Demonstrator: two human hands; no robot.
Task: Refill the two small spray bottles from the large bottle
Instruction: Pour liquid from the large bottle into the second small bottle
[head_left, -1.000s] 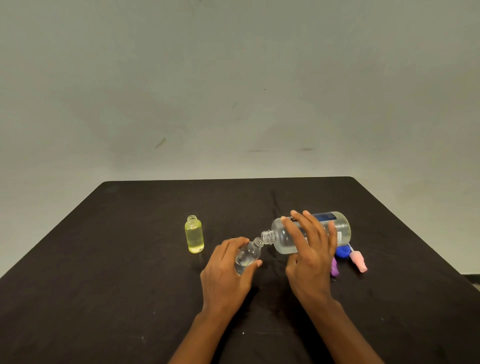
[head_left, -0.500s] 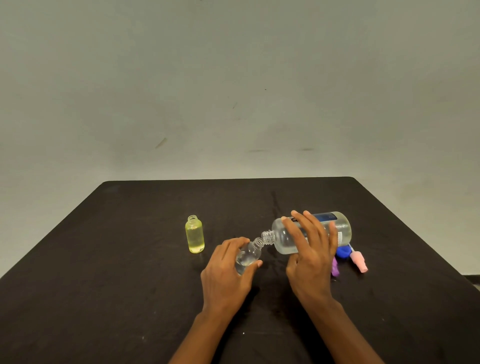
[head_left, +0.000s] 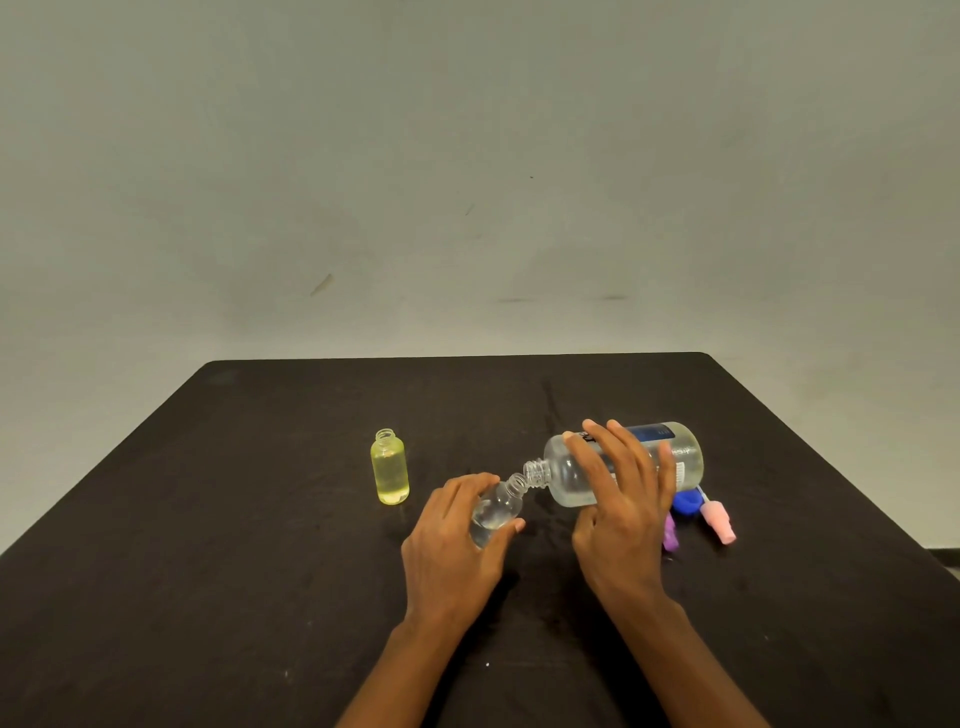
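Observation:
My right hand (head_left: 621, 512) grips the large clear bottle (head_left: 571, 475), tipped on its side with its open neck pointing left. That neck meets the mouth of a small clear bottle (head_left: 497, 509), which my left hand (head_left: 452, 540) holds tilted toward it; some clear liquid sits inside. A small yellow bottle (head_left: 389, 469) stands upright and uncapped to the left, apart from both hands.
Behind my right hand on the black table (head_left: 208, 571) lie a blue cap (head_left: 687, 502), a pink spray top (head_left: 718, 524) and a purple spray top (head_left: 670, 535). A plain grey wall stands behind the table's far edge.

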